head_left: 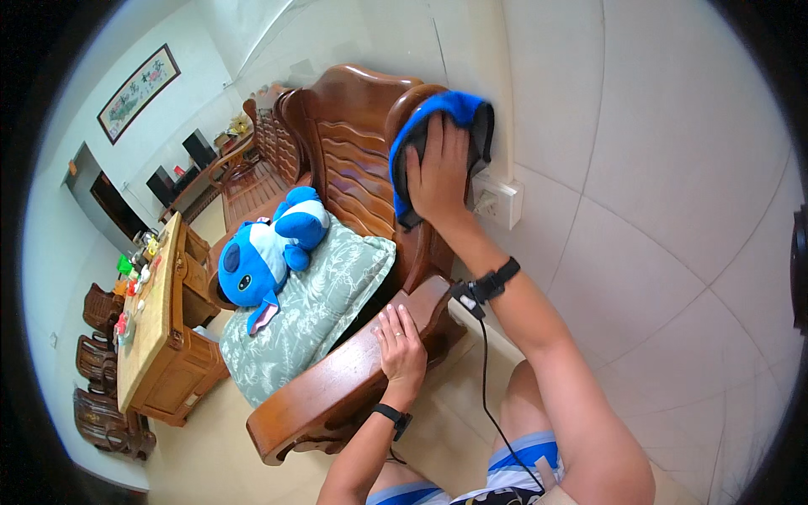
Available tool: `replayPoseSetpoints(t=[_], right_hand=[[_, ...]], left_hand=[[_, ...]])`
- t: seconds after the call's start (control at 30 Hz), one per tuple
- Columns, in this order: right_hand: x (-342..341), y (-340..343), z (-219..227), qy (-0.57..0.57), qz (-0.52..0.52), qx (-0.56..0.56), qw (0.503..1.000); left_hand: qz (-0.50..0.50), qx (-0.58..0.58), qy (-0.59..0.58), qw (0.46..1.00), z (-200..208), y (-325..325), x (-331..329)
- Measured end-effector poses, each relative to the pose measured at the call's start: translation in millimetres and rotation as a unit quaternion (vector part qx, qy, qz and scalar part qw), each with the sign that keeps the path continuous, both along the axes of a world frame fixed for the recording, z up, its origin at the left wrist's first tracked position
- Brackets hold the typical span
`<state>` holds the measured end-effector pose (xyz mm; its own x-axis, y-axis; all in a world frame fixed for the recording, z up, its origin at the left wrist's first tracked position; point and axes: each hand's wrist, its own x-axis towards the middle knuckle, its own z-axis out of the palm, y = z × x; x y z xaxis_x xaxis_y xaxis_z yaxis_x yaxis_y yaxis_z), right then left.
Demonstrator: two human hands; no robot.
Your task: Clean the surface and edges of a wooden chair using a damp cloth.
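Blue cloth under spread right fingers, left fingers apart on armrest; lettered wall picture beyond

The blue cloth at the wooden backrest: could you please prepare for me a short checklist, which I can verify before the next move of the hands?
1. Right hand lies on the blue cloth, fingers extended: ok.
2. Cloth lies against the corner of the wooden backrest: ok.
3. Left hand rests on the armrest: ok.
4. Cloth is well away from the wall socket: cannot tell; they look near each other, but depth is unclear.
5. Blue plush toy lies on the green cushion, apart from the cloth: ok.
6. Black cable below the right wrist is apart from the cloth: ok.
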<state>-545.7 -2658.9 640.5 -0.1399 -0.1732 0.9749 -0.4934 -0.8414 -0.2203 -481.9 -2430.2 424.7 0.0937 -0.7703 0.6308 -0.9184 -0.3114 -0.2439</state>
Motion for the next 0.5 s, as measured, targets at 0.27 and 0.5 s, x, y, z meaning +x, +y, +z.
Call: replayPoseSetpoints(t=[0.27, 0.5], right_hand=[[5, 2, 28, -0.052, -0.004, -0.053, 0.997], [-20, 7, 18, 0.112, 0.109, -0.014, 0.988]], left_hand=[[0.009, -0.007, -0.013, 1.000, -3, -1, 2], [0.026, -0.001, -0.037, 0.999, -8, 1, 7]])
